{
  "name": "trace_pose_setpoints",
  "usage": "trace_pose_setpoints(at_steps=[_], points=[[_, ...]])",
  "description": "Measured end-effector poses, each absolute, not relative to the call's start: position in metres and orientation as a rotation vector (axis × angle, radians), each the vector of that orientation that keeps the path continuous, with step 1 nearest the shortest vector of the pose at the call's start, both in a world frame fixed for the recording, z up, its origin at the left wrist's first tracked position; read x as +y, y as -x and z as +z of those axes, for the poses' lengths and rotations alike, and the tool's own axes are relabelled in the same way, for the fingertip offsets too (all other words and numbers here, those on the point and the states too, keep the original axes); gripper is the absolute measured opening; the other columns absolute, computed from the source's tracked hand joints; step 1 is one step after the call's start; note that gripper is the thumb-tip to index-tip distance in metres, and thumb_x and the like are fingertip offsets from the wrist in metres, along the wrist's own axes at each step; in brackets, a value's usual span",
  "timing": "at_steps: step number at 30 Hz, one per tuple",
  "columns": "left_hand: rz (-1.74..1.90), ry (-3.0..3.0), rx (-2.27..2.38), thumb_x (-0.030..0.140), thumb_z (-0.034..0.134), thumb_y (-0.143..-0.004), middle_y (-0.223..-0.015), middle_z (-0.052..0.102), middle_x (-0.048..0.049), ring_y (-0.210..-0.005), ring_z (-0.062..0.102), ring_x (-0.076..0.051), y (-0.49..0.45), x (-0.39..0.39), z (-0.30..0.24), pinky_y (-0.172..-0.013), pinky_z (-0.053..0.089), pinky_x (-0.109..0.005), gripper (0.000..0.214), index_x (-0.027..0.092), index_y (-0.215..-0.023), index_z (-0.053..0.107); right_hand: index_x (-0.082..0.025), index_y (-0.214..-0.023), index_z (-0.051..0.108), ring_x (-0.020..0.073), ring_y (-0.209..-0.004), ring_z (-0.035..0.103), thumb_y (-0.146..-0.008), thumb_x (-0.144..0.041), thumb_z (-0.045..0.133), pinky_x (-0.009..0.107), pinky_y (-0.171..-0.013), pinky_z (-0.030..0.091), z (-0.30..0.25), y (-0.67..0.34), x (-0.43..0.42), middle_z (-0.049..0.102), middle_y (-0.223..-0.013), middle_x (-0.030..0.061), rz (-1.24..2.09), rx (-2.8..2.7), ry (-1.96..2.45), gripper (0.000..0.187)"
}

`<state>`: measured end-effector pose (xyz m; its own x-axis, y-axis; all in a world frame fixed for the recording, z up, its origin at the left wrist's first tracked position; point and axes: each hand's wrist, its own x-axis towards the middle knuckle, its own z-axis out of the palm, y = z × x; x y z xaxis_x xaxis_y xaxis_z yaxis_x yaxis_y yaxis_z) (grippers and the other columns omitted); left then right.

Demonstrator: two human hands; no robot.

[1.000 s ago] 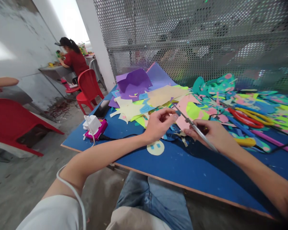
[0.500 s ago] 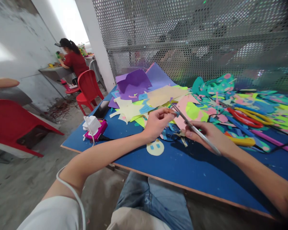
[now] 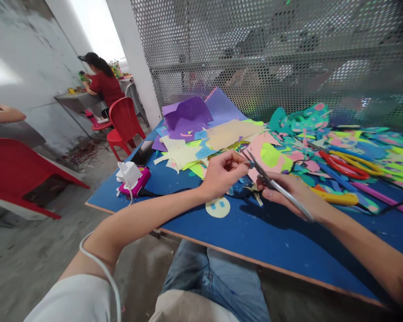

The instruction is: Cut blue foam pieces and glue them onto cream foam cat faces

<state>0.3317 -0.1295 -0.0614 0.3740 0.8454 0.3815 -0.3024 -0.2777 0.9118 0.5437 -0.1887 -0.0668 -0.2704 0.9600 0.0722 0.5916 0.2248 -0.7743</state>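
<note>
My right hand point(image 3: 285, 192) is closed round the handles of a pair of scissors point(image 3: 262, 172), whose blades point up and left and stand slightly apart. Between the fingertips of my left hand point(image 3: 226, 172) is a small blue piece point(image 3: 250, 164), mostly hidden; it looks like foam or felt. The blades are right beside this piece. Below my left hand a cream disc point(image 3: 218, 207) with two blue rectangles on it lies on the blue table point(image 3: 251, 237). Behind the hands are a pink sheet point(image 3: 255, 145) and cream offcuts point(image 3: 174, 152).
Purple sheets point(image 3: 188, 116) and colourful scraps point(image 3: 389, 161) cover the table's back. At right lie red-handled scissors point(image 3: 344, 165) and a yellow-handled tool point(image 3: 339, 197). A pink power strip point(image 3: 137, 181) with a white plug stands left. A person in red point(image 3: 105, 85) sits beyond a red chair point(image 3: 126, 123).
The scissors have shifted slightly, and their blades are farther apart than before. My left hand has moved a little to the right with the blue piece. The disc lies as before.
</note>
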Motion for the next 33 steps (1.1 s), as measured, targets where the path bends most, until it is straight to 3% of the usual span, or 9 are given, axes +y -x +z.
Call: trace_pose_setpoints(at_steps=[17,24,33], points=[[1.273,-1.488,0.516,0.04,0.076,-0.078,-0.063,0.053,0.004,-0.057,0.04,-0.005,-0.332,-0.128,-0.063,-0.054,0.034,-0.022,0.028,0.016,-0.078,0.062,-0.017,-0.068,0.06,0.0125,-0.058,0.04,-0.076,-0.068,0.072,0.026,-0.053,0.033,-0.061,-0.54,-0.189,0.048,-0.062,-0.0012,0.751,-1.909,1.545,0.053],[1.279,-1.49,0.505,0.041,0.072,-0.085,-0.063,0.05,0.0059,-0.055,0.043,-0.005,-0.333,-0.123,-0.069,-0.052,0.036,-0.021,0.027,0.018,-0.081,0.057,-0.02,-0.082,0.061,0.0175,-0.066,0.053,-0.082,-0.058,0.066,0.03,-0.063,0.046,-0.06,-0.538,-0.185,0.061,-0.074,0.0022,0.7,-1.885,1.496,0.038],[1.175,-1.366,0.531,0.041,0.069,-0.086,-0.071,0.07,0.0014,-0.05,0.056,-0.005,-0.332,-0.102,-0.079,-0.052,0.048,-0.019,0.029,0.019,-0.09,0.051,-0.023,-0.09,0.066,0.0214,-0.073,0.064,-0.083,-0.063,0.066,0.032,-0.066,0.054,-0.07,-0.534,-0.18,0.071,-0.082,0.0053,0.635,-1.792,1.496,0.041]])
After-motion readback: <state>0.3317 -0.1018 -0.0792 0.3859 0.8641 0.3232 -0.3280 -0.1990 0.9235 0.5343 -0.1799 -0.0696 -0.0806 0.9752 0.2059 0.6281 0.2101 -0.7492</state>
